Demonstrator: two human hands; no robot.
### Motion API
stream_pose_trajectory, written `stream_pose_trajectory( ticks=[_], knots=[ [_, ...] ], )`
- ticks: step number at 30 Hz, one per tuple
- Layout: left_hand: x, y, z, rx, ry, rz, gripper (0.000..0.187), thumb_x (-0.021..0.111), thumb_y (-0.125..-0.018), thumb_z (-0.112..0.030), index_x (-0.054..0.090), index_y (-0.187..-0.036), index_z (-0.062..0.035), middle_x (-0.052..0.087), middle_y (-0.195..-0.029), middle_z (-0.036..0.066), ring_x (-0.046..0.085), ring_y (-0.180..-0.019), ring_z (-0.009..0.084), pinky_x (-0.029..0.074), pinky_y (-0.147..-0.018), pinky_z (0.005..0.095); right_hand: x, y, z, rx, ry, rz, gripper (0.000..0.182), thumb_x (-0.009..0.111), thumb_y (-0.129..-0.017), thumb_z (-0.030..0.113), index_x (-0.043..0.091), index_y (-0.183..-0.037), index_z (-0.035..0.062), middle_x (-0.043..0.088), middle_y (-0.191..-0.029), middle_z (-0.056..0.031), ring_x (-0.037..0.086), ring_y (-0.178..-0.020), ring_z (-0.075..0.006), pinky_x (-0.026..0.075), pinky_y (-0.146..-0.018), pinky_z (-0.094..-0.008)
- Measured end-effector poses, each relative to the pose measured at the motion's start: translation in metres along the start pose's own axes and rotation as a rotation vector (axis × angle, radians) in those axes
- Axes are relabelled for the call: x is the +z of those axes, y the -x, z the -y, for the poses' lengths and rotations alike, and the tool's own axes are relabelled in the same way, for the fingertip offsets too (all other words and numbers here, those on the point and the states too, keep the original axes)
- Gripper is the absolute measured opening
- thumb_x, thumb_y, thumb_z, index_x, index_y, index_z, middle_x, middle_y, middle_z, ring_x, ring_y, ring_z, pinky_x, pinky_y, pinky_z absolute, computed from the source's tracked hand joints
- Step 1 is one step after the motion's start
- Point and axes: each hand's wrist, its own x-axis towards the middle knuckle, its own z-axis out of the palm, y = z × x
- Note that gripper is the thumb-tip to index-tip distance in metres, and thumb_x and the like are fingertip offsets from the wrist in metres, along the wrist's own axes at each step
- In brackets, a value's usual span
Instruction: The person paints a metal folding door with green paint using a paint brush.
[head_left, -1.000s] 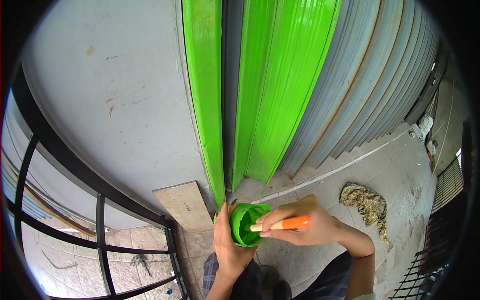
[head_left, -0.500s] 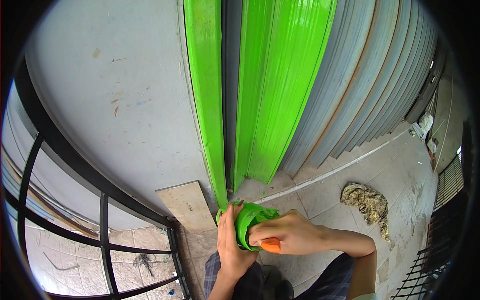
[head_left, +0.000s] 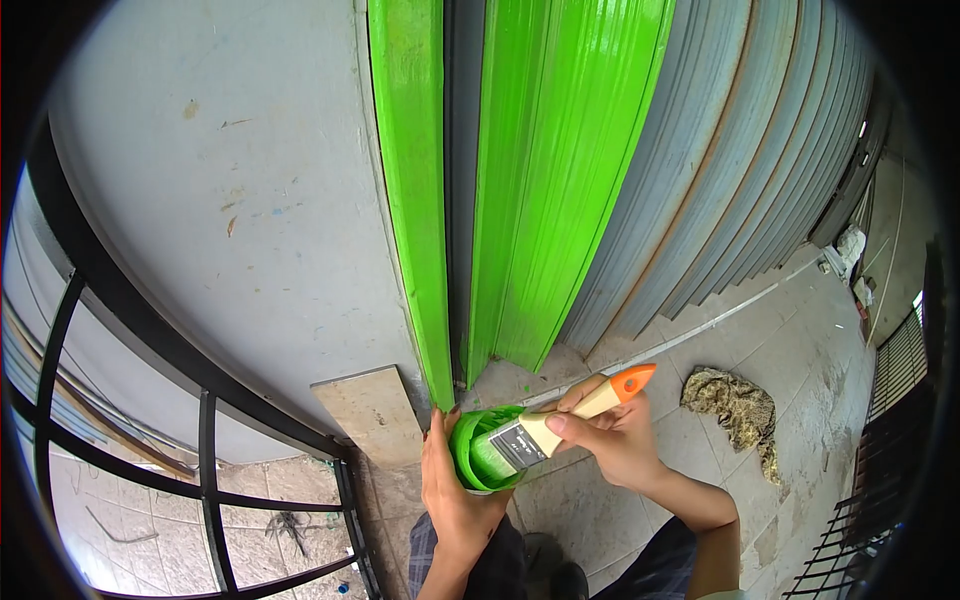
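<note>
My left hand [head_left: 452, 500] is wrapped round the side of a can of bright green paint [head_left: 467, 460], held above the floor in front of my legs. In my right hand [head_left: 622, 440] is a flat paintbrush [head_left: 588, 405] with a cream handle and an orange end. Its bristles tilt down to the left into the mouth of the can, against the green inner wall. Green paint coats the bristles' tip. Beyond the can stand a green-painted post [head_left: 412, 180] and a green-painted folding metal panel [head_left: 560, 180].
Unpainted grey corrugated panels [head_left: 730, 150] continue to the right. A stained cloth [head_left: 735, 405] lies on the tiled floor [head_left: 660, 420]. A loose tile [head_left: 370, 410] leans near the wall [head_left: 220, 200]. On the left is a black metal frame [head_left: 210, 440].
My right hand has drawn back to the right and turned, so the brush's handle and metal band now show. My left hand still holds the can, now tipped slightly differently.
</note>
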Motion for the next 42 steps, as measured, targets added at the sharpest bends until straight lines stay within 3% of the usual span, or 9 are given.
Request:
stream_pose_trajectory(
  ticks=[4,13,16,19,20,28,32,37,42],
  knots=[
    [-0.002,-0.002,-0.002,-0.07,-0.04,0.013,0.111,0.09,-0.049,-0.005,0.029,-0.141,0.0051,0.056,-0.124,0.021,0.059,-0.11,0.0331,0.047,-0.094,0.0377,-0.009,-0.001,-0.014,0.217,-0.257,-0.14,0.013,0.066,-0.086,0.003,0.06,-0.098,0.0013,0.068,-0.091,-0.0109,0.069,-0.086,-0.0194,0.062,-0.063,-0.0314],
    [-0.001,-0.003,0.003,-0.171,0.017,-0.012,0.108,0.089,-0.051,-0.008,0.03,-0.14,0.0068,0.057,-0.122,0.022,0.057,-0.108,0.0382,0.045,-0.094,0.0415,-0.01,-0.006,-0.033,0.292,-0.469,-0.289,0.012,0.066,-0.088,0.005,0.058,-0.097,0.0051,0.067,-0.092,-0.01,0.07,-0.084,-0.0201,0.062,-0.062,-0.0297],
    [-0.003,-0.003,0.007,-0.195,0.059,-0.036,0.108,0.09,-0.052,-0.01,0.029,-0.14,0.007,0.057,-0.122,0.021,0.058,-0.108,0.0361,0.046,-0.093,0.0402,-0.027,-0.027,-0.038,-0.116,-0.298,-0.37,0.012,0.065,-0.088,0.005,0.058,-0.098,0.0042,0.068,-0.094,-0.0129,0.07,-0.083,-0.0216,0.062,-0.064,-0.0309],
    [-0.007,-0.003,0.007,-0.177,0.065,-0.084,0.109,0.091,-0.053,-0.012,0.029,-0.14,0.0068,0.058,-0.122,0.02,0.06,-0.109,0.0334,0.047,-0.094,0.0388,-0.055,-0.061,-0.077,-0.792,0.327,-0.425,0.011,0.065,-0.088,0.004,0.058,-0.096,0.0026,0.068,-0.099,-0.0147,0.07,-0.081,-0.0234,0.061,-0.064,-0.0326],
    [-0.008,-0.002,0.007,-0.184,0.066,-0.073,0.109,0.091,-0.052,-0.012,0.029,-0.141,0.0068,0.058,-0.122,0.02,0.06,-0.109,0.0335,0.046,-0.094,0.0389,-0.064,-0.068,-0.092,-0.844,0.505,-0.389,0.012,0.066,-0.086,0.003,0.059,-0.095,0.0029,0.068,-0.1,-0.0151,0.07,-0.082,-0.0237,0.061,-0.065,-0.0327],
    [-0.016,-0.001,0.006,-0.178,0.067,-0.037,0.116,0.089,-0.048,-0.003,0.024,-0.144,0.0034,0.057,-0.122,0.02,0.06,-0.108,0.0298,0.048,-0.094,0.0383,-0.104,-0.087,-0.229,-0.955,1.547,0.082,0.022,0.072,-0.071,0.007,0.057,-0.087,0.0084,0.063,-0.111,-0.0142,0.066,-0.1,-0.024,0.058,-0.078,-0.0308],
    [-0.017,0.0,0.006,-0.183,0.081,-0.04,0.117,0.09,-0.048,-0.003,0.024,-0.144,0.0035,0.057,-0.122,0.02,0.06,-0.108,0.0298,0.047,-0.095,0.0385,-0.103,-0.101,-0.258,-1.027,1.648,0.096,0.018,0.071,-0.075,0.01,0.055,-0.083,0.0106,0.062,-0.114,-0.0112,0.066,-0.101,-0.0229,0.058,-0.077,-0.0318],
    [-0.021,0.0,0.01,-0.2,0.059,-0.029,0.12,0.091,-0.047,-0.004,0.022,-0.144,0.0035,0.056,-0.123,0.019,0.059,-0.109,0.0291,0.047,-0.096,0.0382,-0.073,-0.125,-0.175,-1.259,1.67,-0.161,0.015,0.068,-0.081,0.008,0.054,-0.081,0.011,0.063,-0.111,-0.0116,0.066,-0.101,-0.0232,0.058,-0.076,-0.0333],
    [-0.022,0.001,0.01,-0.249,0.081,-0.016,0.122,0.091,-0.046,-0.006,0.021,-0.145,0.003,0.054,-0.125,0.02,0.059,-0.11,0.0283,0.047,-0.096,0.0381,-0.079,-0.12,-0.204,-1.194,1.739,-0.091,0.015,0.066,-0.081,0.006,0.051,-0.078,0.0092,0.062,-0.11,-0.0145,0.066,-0.102,-0.0254,0.058,-0.077,-0.0344]
  ],
)
